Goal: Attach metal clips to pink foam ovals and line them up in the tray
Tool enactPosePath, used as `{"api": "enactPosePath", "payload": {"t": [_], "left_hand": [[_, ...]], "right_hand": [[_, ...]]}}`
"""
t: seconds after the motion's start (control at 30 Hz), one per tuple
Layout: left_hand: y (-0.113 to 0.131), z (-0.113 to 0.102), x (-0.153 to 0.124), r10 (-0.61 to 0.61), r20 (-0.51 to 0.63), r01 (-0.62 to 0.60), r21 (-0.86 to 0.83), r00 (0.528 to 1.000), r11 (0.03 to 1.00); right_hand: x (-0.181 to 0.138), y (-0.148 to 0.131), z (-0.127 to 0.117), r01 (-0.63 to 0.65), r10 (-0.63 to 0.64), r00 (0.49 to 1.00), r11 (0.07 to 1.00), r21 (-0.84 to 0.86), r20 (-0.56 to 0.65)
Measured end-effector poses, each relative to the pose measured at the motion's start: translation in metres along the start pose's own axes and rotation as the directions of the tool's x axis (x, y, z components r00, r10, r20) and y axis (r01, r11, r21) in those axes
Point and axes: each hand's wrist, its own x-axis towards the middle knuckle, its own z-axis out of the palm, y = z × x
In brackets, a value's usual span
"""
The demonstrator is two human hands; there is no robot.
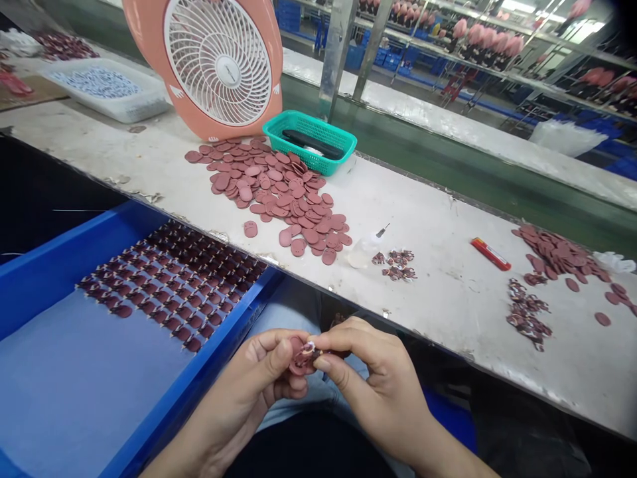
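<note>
My left hand [259, 378] and my right hand [368, 372] meet over my lap, below the table's front edge. Both pinch one small dusty-pink oval piece [301, 357] with a tiny white part on it. My fingers are curled tight round it. To the left, a blue tray [60, 265] holds neat rows of dark pink finished pieces [174, 279]. On the white table, a big heap of pink oval pieces [279, 189] lies ahead of me.
A pink-and-white fan [219, 63] stands at the table's back, with a teal basket [311, 139] beside it. A small glue bottle [365, 249], tiny decorated parts [395, 264], a red lighter [490, 253] and more pink pieces [557, 255] lie right. A white bin [107, 89] sits far left.
</note>
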Motion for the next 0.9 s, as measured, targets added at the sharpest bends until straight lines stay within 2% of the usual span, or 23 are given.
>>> {"api": "enactPosePath", "payload": {"t": [0.23, 0.67, 0.9], "left_hand": [[-0.0001, -0.0015, -0.0004, 0.009, -0.015, -0.009, 0.033, 1.000, 0.999], [-0.0019, -0.0073, -0.0016, -0.047, -0.016, 0.047, 0.013, 0.999, 0.999], [-0.0051, -0.0092, -0.0013, -0.065, -0.028, 0.064, -0.024, 0.998, 0.998]], "right_hand": [[-0.0005, -0.0013, 0.0021, 0.054, -0.057, 0.998, 0.996, -0.071, -0.036], [0.0002, -0.0037, 0.0053, 0.131, -0.133, 0.991, 0.989, -0.071, -0.016], [-0.0005, -0.0013, 0.0068, 0.112, -0.112, 0.994, 0.992, -0.063, -0.008]]}}
